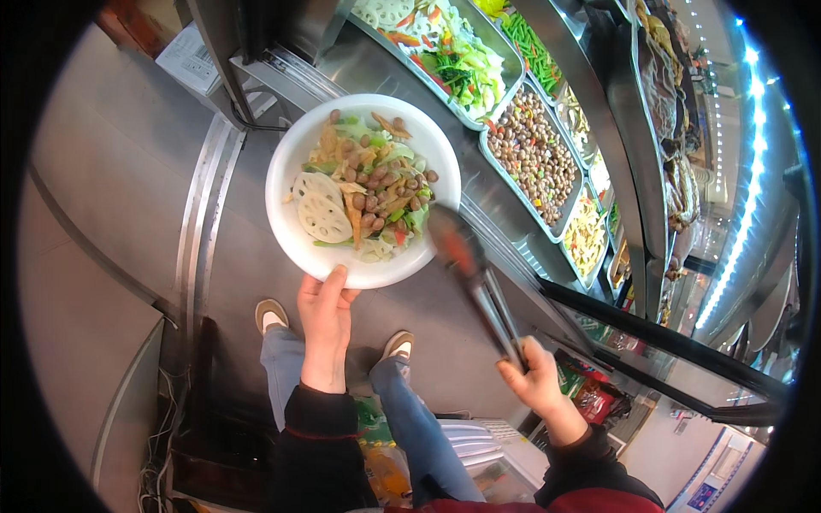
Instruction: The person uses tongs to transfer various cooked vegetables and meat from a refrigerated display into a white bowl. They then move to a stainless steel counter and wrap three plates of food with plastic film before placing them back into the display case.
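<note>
My left hand grips the near rim of a white bowl, thumb over the edge and fingers beneath. In the bowl lies a mix of lotus root slices, peanuts, pale green vegetable pieces and yellowish strips. My right hand is closed around the handles of metal tongs. Their dark heads point up at the bowl's right edge, smeared by motion. Something reddish shows at the heads; whether it is held between them I cannot make out.
A display counter on the right holds metal trays: peanuts, mixed vegetables with lotus root, green beans and pale strips. A dark rail crosses the lower right. Grey floor with a metal track lies at left.
</note>
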The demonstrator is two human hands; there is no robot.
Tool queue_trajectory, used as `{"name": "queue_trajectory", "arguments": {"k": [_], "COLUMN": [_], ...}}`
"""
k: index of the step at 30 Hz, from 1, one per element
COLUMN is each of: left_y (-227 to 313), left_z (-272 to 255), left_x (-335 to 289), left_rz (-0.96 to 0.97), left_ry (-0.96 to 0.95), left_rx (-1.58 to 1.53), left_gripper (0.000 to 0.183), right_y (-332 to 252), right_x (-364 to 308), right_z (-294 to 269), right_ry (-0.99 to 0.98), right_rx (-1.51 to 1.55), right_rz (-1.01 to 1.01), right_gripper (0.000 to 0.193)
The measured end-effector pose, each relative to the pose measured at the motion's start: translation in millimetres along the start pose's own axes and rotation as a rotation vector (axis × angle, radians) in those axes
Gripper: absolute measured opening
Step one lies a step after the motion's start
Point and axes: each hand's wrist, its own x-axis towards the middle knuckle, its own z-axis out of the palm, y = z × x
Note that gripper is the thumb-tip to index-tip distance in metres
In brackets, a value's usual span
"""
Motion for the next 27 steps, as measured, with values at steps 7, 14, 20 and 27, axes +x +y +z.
{"name": "queue_trajectory", "arguments": {"k": [7, 14, 20, 27], "left_y": [5.0, 3.7, 11.7, 48.2], "left_z": [-7.5, -14.5, -22.1, -7.7], "left_x": [-3.8, -14.4, -36.1, -113.3], "left_rz": [0.041, 0.038, 0.019, 0.018], "left_ry": [-0.036, -0.035, 0.001, -0.124], "left_rx": [0.046, 0.056, 0.075, 0.176], "left_gripper": [0.035, 0.031, 0.028, 0.023], "right_y": [17.6, 33.0, 41.0, 17.7], "right_x": [59.3, 223.0, 261.8, 165.1], "right_z": [4.8, -14.7, -5.6, -22.5], "right_ry": [0.337, 0.666, 0.704, 0.294], "right_rx": [0.482, 0.074, 0.05, 0.125], "right_rz": [0.225, 0.264, 0.359, 0.151], "right_gripper": [0.019, 0.056, 0.073, 0.072]}}
